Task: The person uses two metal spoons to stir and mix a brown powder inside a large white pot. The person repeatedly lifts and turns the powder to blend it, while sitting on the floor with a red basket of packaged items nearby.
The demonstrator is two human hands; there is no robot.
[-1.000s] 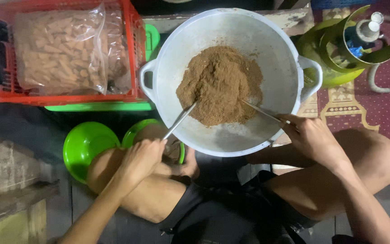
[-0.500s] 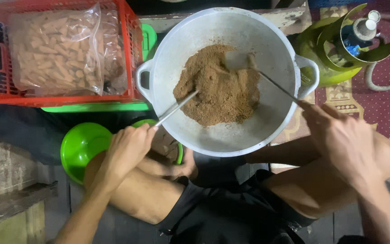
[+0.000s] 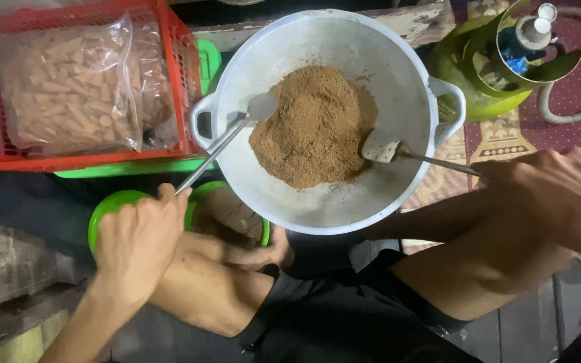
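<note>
A large pale metal wok [image 3: 284, 202] with two side handles holds a mound of brown crumbly powder [image 3: 314, 124]. My left hand [image 3: 139, 242] grips the long handle of a metal spatula [image 3: 237, 131]; its blade rests at the mound's left edge. My right hand [image 3: 559, 191] grips a second metal spatula [image 3: 388, 149], and that blade sits against the mound's right side. Both blades are lifted clear of the powder's middle. My bare knees lie below the wok.
A red plastic crate [image 3: 169, 74] at the upper left holds a clear bag of pale brown sticks [image 3: 68, 87]. Green bowls [image 3: 112, 208] sit beside my left knee. A green gas cylinder [image 3: 485, 74] with hose stands at the upper right on a patterned mat.
Both hands have drawn outward and toward me. The spatula blades moved from under the mound to its left and right edges, and the powder is heaped more to the centre.
</note>
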